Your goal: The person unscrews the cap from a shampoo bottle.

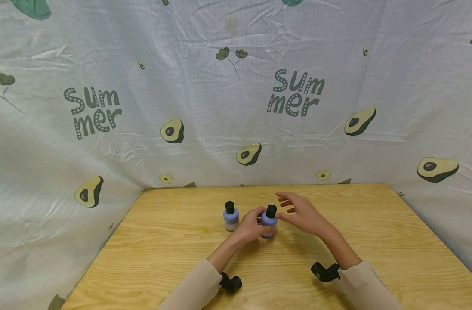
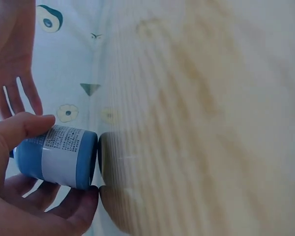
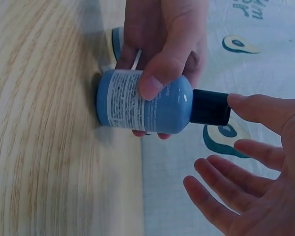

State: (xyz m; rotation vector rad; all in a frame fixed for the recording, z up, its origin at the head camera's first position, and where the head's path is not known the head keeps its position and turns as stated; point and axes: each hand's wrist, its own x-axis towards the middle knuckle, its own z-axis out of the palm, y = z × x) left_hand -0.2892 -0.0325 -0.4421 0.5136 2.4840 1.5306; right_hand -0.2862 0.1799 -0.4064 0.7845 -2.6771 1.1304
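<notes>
L hand (image 1: 250, 227) grips blue bottle (image 1: 268, 222), standing on worktop (image 1: 375, 224) centre, fingers curled round body. R hand (image 1: 303, 212) at black cap (image 1: 271, 210), fingers spread, thumb touching. Cap still on; looks like opening not begun. 2nd bottle (image 1: 230, 216) untouched just beside.

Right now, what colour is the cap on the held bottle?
Black; the cap on the blue bottle shows best in the right wrist view.
</notes>
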